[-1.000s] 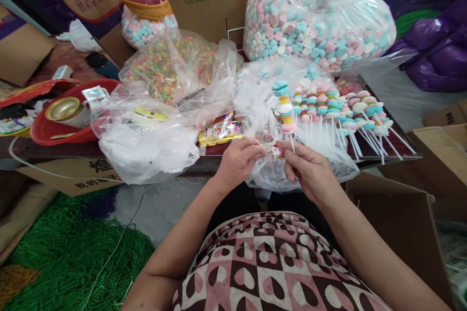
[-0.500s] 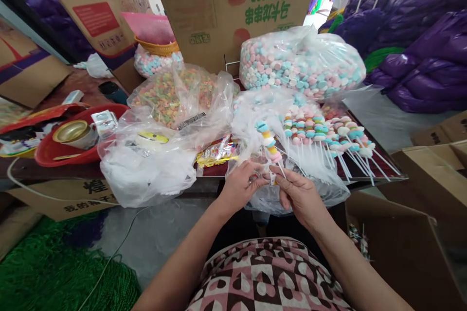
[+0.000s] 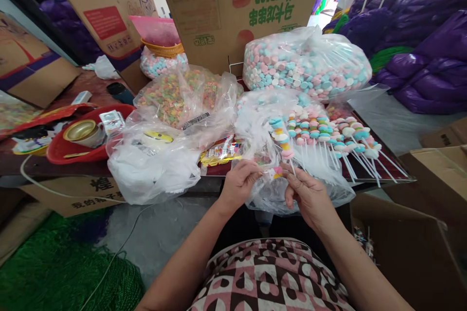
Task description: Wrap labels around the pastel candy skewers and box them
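Note:
My right hand [image 3: 308, 197] pinches the white stick of a marshmallow skewer [image 3: 280, 137], which points up and away from me. Its marshmallows are blue, white, orange and pink. A small printed label [image 3: 274, 172], pink, yellow and white, spans the gap between my two hands' fingertips. The fingers of my left hand [image 3: 239, 184] are pressed together at the label's left edge. On the right of the table lie several finished marshmallow skewers [image 3: 314, 129], their sticks toward me. Under my hands hangs a clear plastic bag [image 3: 270, 199].
Behind stand a big bag of marshmallows [image 3: 306, 65], a bag of small colourful candies [image 3: 175, 92] and a Macaron carton [image 3: 204, 14]. Nearer left are a white plastic bag [image 3: 153, 170], yellow packets [image 3: 221, 150] and a red basin [image 3: 58, 153]. An open carton [image 3: 404, 248] sits low right.
My hands have drawn slightly apart, and the printed label between them shows more fully. The skewer has shifted a little right and stands more upright. The whole view has moved slightly.

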The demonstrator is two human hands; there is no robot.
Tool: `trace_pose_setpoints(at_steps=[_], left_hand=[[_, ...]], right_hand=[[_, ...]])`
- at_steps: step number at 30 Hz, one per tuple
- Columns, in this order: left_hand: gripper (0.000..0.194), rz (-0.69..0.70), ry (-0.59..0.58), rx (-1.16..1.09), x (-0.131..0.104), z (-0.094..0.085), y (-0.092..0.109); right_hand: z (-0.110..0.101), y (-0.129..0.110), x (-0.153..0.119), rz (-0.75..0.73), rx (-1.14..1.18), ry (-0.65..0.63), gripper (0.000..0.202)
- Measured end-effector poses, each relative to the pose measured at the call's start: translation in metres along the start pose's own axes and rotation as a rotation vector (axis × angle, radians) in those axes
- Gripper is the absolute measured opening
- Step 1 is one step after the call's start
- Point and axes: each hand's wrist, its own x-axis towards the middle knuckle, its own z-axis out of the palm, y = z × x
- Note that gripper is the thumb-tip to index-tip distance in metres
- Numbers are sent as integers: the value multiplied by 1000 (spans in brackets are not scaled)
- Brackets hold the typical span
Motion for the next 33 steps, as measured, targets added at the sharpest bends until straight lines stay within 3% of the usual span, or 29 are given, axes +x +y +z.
trace_pose_setpoints(at_steps=[5,9,19,26,33], left_hand=[[26,-377,82,-420,2,-10,-11],[30,-495,109,-604,1,-13,-15],[22,-432,115,-618,7,-9,-16],[18,-347,60,-567,11,-7,-11],[18,-205,-60,-383,12,-10,-14]], right_hand=[[-24,-17,-13,-95,-130,-9,35],[-51,-26,-29,-101,-289,-21,30],[-90,-23,-41,18,-448,-64,38],[-101,-17,-39,84,-458,-130,43],[-99,-38,-43,50,-618,-48,57]])
